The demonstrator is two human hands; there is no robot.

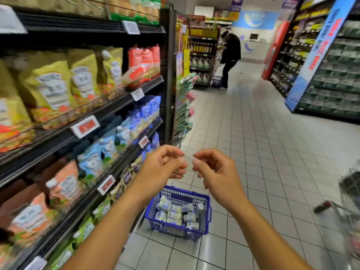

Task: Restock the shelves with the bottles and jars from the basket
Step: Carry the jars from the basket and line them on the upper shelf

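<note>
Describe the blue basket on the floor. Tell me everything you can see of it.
The basket is blue and looks like plastic, with lattice walls, a solid rim and a handle loop on its right side. It stands upright on the pale tiled floor, near the foot of the shelves. Inside it, small white bottles with pale labels lie on their sides across the bottom. Neither the left hand nor the right hand touches it.
</note>
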